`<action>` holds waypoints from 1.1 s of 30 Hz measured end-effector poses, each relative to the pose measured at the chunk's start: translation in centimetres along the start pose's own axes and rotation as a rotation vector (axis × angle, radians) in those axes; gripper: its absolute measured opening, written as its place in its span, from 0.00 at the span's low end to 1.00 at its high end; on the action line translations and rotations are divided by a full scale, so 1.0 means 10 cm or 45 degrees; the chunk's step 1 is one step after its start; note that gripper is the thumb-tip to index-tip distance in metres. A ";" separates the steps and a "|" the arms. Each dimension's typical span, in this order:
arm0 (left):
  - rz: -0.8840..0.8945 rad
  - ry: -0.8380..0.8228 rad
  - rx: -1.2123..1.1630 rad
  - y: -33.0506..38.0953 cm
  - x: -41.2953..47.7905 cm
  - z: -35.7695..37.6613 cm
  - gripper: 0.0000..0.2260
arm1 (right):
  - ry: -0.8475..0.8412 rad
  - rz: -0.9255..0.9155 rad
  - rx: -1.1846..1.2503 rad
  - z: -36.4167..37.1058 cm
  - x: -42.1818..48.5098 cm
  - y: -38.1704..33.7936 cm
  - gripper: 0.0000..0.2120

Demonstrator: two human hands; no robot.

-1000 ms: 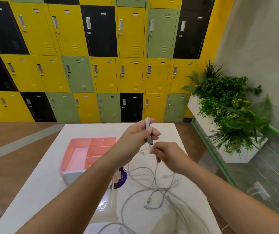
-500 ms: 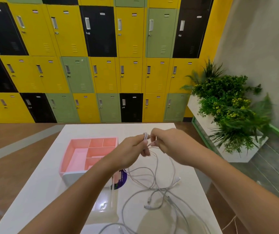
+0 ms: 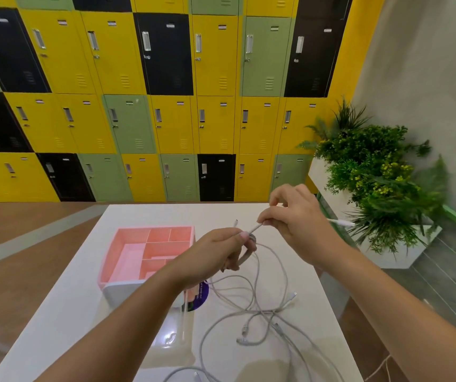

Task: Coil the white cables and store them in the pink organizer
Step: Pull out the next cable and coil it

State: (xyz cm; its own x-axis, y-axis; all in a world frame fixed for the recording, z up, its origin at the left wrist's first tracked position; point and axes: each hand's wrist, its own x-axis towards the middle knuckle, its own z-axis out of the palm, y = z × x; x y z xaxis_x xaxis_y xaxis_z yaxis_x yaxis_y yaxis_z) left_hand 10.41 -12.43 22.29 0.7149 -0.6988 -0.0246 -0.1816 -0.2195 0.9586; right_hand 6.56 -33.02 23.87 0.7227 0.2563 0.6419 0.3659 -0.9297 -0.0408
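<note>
Pinching a thin white cable [image 3: 255,229] taut between both hands, a person works above a glossy white tabletop [image 3: 69,312]. The left hand [image 3: 221,252] curls its fingers round a small loop of the cable, thumb pressed on top. The right hand [image 3: 295,219] nips the same strand between thumb and forefinger, and a plug end pokes out beyond it toward a planter of green foliage [image 3: 373,175]. Below the hands a tangle of white cables [image 3: 260,312] lies on the tabletop, with some strands cut off at the lower edge of view. The pink plastic organizer [image 3: 136,252] sits just left of the hands; the left forearm hides its near right corner and part of a purple label [image 3: 202,295] whose print is unreadable. Yellow, green and black lockers [image 3: 166,78] fill the wall behind.
</note>
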 end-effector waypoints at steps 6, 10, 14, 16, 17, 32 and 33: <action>0.066 0.032 -0.273 0.10 0.00 0.07 0.15 | 0.037 0.405 0.597 0.12 -0.05 -0.19 0.07; 0.088 0.061 -0.313 0.11 0.02 0.09 0.15 | -0.004 0.670 0.892 0.21 -0.15 -0.35 0.09; 0.081 0.077 -0.282 0.09 0.04 0.05 0.15 | -0.130 0.883 1.421 0.22 -0.20 -0.47 0.13; 0.054 0.105 -0.213 0.05 0.06 0.04 0.16 | -0.162 0.815 1.306 0.24 -0.22 -0.49 0.12; 0.036 0.137 -0.146 0.03 0.08 0.04 0.17 | -0.164 0.815 1.243 0.26 -0.23 -0.50 0.13; 0.098 0.352 0.104 0.00 0.11 0.13 0.14 | -0.246 0.982 1.557 0.28 -0.11 -0.53 0.17; 0.118 0.380 0.105 0.00 0.11 0.14 0.14 | -0.234 0.962 1.491 0.27 -0.11 -0.53 0.18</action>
State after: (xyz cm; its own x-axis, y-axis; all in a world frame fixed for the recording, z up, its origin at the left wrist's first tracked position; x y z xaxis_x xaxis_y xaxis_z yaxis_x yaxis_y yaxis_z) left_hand 10.27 -14.13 21.88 0.8570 -0.4907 0.1575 -0.3004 -0.2273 0.9263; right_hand 5.42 -27.66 21.26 0.9936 -0.0846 0.0744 0.0636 -0.1238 -0.9903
